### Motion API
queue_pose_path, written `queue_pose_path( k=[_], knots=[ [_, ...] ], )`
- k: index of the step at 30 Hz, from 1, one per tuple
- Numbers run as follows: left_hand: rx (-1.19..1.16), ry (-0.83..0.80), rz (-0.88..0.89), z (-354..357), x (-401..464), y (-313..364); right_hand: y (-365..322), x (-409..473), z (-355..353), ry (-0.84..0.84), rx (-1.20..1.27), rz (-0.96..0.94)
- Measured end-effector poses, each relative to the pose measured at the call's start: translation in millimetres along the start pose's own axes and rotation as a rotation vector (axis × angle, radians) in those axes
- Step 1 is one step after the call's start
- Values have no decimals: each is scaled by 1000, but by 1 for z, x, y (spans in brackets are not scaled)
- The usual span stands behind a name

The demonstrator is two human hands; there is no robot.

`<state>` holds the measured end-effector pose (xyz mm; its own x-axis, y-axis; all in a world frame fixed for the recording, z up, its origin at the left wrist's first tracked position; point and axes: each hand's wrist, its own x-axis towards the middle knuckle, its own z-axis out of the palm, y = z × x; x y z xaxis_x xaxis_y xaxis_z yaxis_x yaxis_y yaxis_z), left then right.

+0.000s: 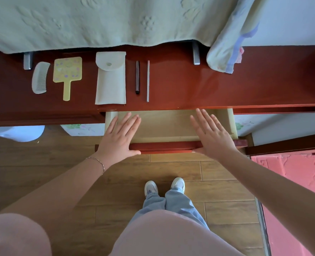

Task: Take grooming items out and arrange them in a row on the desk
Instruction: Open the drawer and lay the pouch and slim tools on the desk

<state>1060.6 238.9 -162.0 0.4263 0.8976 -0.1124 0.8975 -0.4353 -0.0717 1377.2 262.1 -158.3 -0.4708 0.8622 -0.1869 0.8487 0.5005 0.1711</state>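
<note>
Several grooming items lie in a row on the red-brown desk (190, 84): a white comb (39, 78), a yellow hand mirror (67, 74), a white snap pouch (110, 78), a dark pencil (137, 77) and a thin pale pencil (148, 81). Below the desk top a drawer (166, 146) stands partly pulled out, and its pale inside looks bare. My left hand (119, 137) lies flat over the drawer's front edge at the left, fingers spread. My right hand (211, 134) lies the same way at the right. Neither hand holds anything.
A pale green cloth (97, 21) drapes over something at the back of the desk. A folded towel (228, 45) hangs at the back right. Two metal brackets (196, 52) stand on the desk. A pink surface (293, 191) is at the right, wooden floor and my feet below.
</note>
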Motion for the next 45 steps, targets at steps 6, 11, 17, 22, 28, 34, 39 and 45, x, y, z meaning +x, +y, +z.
queue_pose_path(
  k=[6,11,17,22,28,34,39,45],
  knots=[
    [32,23,-20,-1,10,-7,8,14,-2,12,-8,0],
    [59,56,-42,-2,18,-11,13,24,-2,10,-12,18],
    [93,75,-25,-1,31,-19,19,36,-3,30,6,27],
    [116,100,-11,2,38,-22,23,44,0,55,49,10],
    [125,166,3,7,43,-25,24,47,0,100,106,23],
    [128,285,34,14,48,-29,23,50,7,218,151,36],
    [121,370,28,20,54,-30,27,52,16,337,151,14],
    [84,439,36,25,58,-29,32,55,22,435,204,-13]
  ],
)
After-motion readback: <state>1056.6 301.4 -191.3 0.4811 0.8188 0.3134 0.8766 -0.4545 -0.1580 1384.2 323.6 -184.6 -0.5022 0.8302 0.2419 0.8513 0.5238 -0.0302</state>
